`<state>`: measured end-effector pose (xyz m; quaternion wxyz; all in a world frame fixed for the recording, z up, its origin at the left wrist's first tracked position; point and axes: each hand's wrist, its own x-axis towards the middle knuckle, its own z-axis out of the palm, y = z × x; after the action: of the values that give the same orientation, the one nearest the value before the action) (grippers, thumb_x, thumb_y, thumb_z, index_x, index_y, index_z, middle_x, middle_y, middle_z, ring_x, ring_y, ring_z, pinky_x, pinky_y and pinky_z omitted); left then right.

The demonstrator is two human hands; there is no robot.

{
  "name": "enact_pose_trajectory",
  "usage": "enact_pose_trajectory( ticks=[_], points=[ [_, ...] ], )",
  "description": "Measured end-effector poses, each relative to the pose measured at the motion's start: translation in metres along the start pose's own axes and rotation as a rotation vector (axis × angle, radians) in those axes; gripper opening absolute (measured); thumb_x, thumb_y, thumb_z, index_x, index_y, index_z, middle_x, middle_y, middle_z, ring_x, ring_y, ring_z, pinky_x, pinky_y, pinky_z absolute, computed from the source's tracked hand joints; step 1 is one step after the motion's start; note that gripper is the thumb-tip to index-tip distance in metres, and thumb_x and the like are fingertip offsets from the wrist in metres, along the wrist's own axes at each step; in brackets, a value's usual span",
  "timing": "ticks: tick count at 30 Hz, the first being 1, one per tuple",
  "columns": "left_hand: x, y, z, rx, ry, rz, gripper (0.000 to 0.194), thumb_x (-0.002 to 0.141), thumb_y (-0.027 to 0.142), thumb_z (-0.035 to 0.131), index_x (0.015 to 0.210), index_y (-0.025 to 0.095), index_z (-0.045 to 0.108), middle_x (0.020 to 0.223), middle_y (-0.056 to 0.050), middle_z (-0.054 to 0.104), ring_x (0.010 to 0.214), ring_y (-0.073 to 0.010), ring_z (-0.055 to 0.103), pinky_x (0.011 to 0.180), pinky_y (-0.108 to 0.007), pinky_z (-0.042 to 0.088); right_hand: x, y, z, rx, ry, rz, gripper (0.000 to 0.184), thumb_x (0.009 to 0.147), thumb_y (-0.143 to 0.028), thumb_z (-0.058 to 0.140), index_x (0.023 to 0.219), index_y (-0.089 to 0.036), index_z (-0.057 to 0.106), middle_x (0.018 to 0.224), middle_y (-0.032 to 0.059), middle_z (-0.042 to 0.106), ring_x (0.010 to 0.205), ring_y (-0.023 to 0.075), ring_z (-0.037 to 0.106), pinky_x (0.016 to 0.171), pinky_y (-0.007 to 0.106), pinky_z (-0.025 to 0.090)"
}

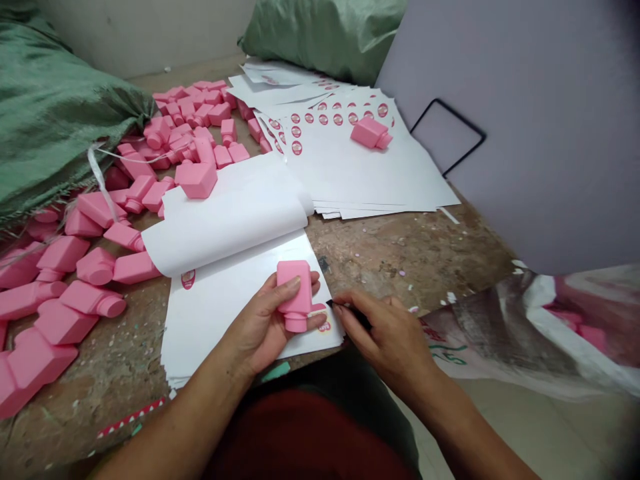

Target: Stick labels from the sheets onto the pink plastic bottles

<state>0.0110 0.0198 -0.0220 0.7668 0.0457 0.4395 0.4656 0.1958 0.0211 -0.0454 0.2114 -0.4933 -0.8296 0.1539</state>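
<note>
My left hand (265, 320) is wrapped round a small pink plastic bottle (294, 288), its neck pointing towards me. Beneath the hand lies a stack of white sticker sheets (220, 320), the top one curled back. Close to the bottle's neck, a label with red and yellow print (325, 321) shows near the stack's right edge; whether it is lifted I cannot tell. My right hand (385, 327) pinches a thin dark tool (361, 316), its black tip near that label. The tool's kind is mostly hidden by the fingers.
Many loose pink bottles (65, 320) cover the table's left side, beside a green woven sack (60, 113). Another green sack (330, 33) stands behind more label sheets (350, 173), with one bottle (371, 133) on them. A plastic bag (480, 333) hangs at right, below a grey panel (520, 133).
</note>
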Motion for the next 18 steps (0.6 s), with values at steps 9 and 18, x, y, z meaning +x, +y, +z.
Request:
enact_pose_trajectory(
  ticks=[9,18],
  points=[
    [0.001,-0.001,0.0,-0.03,0.012,0.007,0.03,0.081,0.017,0.069,0.11,0.015,0.064,0.129,-0.014,0.062,0.127,-0.0291,0.053,0.101,-0.05,0.052,0.003,0.005,-0.001,0.149,-0.043,0.079,0.019,0.092,-0.028,0.047,0.087,-0.024,0.065,0.069,-0.0022,0.068,0.058,0.0172,0.055,0.061,0.03,0.036],
    [0.002,0.001,0.002,-0.172,0.064,0.031,0.035,0.086,0.021,0.059,0.119,0.008,0.06,0.119,-0.017,0.067,0.118,-0.0263,0.062,0.103,-0.038,0.05,-0.014,-0.002,0.0,0.083,-0.095,0.046,0.035,0.094,-0.032,0.05,0.122,-0.02,0.066,0.087,0.007,0.075,0.068,0.0235,0.066,0.07,0.037,0.047]
  ],
)
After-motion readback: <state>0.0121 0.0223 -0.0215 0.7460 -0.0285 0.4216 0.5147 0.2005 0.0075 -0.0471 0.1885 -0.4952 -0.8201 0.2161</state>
